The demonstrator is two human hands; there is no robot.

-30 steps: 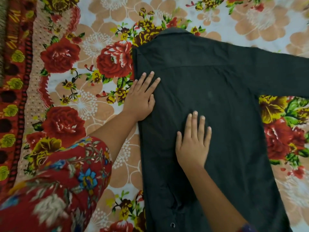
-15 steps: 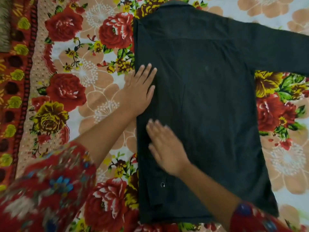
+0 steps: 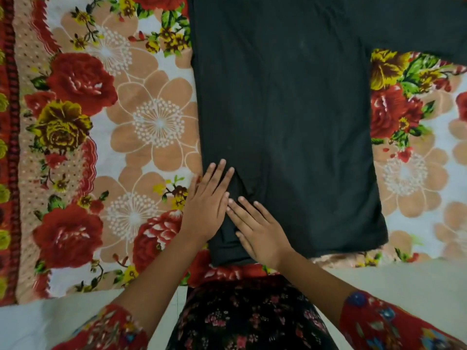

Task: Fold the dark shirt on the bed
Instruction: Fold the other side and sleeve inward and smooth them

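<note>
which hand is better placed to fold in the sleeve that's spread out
Right, probably. The right hand lies flat on the dark shirt, nearer the spread sleeve on that side; the left hand rests at the shirt's left edge and could pin it.

The left hand (image 3: 207, 207) lies palm down, its fingers straight and close together, pointing away from the person and tilted a little to the right. The right hand (image 3: 262, 235) lies flat just beside it, fingers straight and slightly spread, angled up and to the left. Its fingertips reach the thumb edge of the left hand. The bare left forearm (image 3: 156, 276) and right forearm (image 3: 318, 281) converge from the lower corners, out of the left sleeve (image 3: 108, 329) and right sleeve (image 3: 384, 322), both red and patterned.
</note>
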